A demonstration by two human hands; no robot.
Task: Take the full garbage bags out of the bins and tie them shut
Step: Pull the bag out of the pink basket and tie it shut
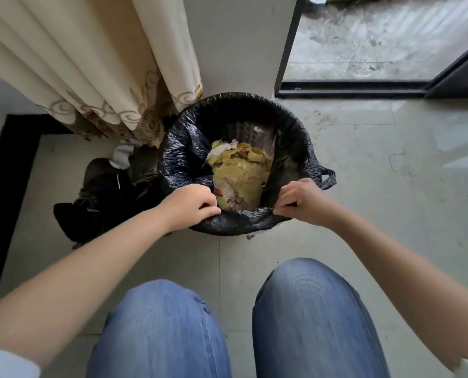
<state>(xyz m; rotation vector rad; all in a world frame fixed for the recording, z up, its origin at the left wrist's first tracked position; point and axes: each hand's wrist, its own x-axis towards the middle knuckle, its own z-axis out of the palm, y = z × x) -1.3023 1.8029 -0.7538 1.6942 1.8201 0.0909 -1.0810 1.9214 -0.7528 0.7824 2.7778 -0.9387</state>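
A round bin stands on the floor ahead of my knees, lined with a black garbage bag (183, 162) folded over its rim. Yellowish peels and scraps (241, 175) fill the bag's bottom. My left hand (192, 205) pinches the bag's near edge on the left side. A little to the right, my right hand (301, 201) grips the same near edge, and the plastic between the two hands is pulled in off the rim. One bag handle (328, 179) sticks out at the right.
A cream curtain (91, 72) hangs at the back left, touching the bin. Dark shoes (102, 197) lie left of the bin. A white pillar (241, 42) stands behind it, with a sliding door track (350, 88) at the right. My jeans-clad knees (227, 323) are below.
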